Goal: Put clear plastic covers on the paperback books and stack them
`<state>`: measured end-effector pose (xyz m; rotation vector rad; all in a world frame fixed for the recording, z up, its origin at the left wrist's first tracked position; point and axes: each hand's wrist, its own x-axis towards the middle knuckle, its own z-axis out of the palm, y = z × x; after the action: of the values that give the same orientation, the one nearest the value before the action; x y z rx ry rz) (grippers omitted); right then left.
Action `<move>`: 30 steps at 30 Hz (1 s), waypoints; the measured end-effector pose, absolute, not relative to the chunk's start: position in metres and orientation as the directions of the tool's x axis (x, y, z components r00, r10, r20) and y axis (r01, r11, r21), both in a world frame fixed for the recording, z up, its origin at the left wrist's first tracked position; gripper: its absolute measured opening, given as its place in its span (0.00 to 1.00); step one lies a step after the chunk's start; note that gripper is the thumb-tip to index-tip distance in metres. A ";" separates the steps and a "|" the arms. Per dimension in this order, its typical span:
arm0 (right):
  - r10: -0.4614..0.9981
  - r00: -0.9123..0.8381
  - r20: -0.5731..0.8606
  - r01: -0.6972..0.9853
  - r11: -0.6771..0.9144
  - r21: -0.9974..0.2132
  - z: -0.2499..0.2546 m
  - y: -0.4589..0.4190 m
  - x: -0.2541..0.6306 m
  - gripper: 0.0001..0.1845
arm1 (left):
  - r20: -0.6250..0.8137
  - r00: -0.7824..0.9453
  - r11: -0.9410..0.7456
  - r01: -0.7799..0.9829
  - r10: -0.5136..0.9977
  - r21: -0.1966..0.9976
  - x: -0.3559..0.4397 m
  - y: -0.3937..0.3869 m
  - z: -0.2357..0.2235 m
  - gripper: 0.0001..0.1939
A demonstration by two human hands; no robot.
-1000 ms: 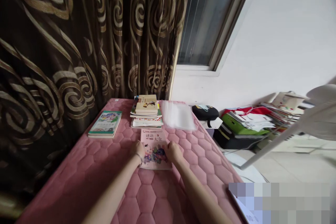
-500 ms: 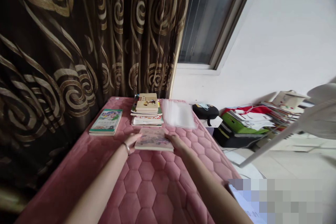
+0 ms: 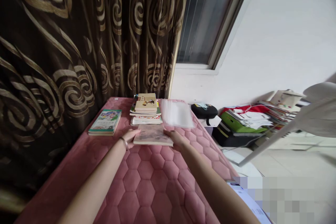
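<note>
Between my two hands is a pale pinkish book (image 3: 152,135), its cover blurred. My left hand (image 3: 130,137) grips its left edge, with a bracelet on the wrist. Fingers of my right hand (image 3: 175,139) are closed on the opposite edge. Just behind it stands a stack of books (image 3: 146,107) with a cream-covered one on top. To the left lies a green-and-white book (image 3: 105,122) with a coloured picture, apparently on top of another. Beside the stack, on the right, are clear plastic sleeves (image 3: 177,113).
All this rests on a pink quilted mattress (image 3: 147,189). A patterned dark curtain (image 3: 78,59) hangs along the left and back. Past the right edge are a black case (image 3: 204,111), a green bag with papers (image 3: 236,124) and a white fan (image 3: 296,126). A lit screen (image 3: 249,201) shows at lower right.
The book in my hands has moved slightly away from me, closer to the stack, and looks flatter. Both hands keep their hold. The view has shifted a little.
</note>
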<state>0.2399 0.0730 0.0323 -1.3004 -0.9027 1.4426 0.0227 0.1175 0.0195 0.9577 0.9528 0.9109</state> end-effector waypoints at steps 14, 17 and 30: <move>0.907 -0.004 0.422 0.491 0.369 -0.789 -0.006 0.065 0.257 0.06 | 0.274 0.180 -0.298 0.128 0.945 0.946 0.022 0.115 -0.018 0.07; 0.920 -0.005 0.393 0.443 0.355 -0.824 0.001 0.063 0.258 0.06 | 0.247 0.202 -0.272 0.108 0.948 0.956 0.020 0.113 -0.013 0.07; 0.870 -0.047 0.490 0.489 0.448 -0.748 0.019 0.053 0.270 0.08 | 0.416 0.222 -0.459 0.207 0.882 0.864 0.018 0.091 0.022 0.08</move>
<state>0.2697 0.0528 0.0193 -1.1861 -1.6932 0.4738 0.0179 0.0908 0.0223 1.8194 1.0084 1.2671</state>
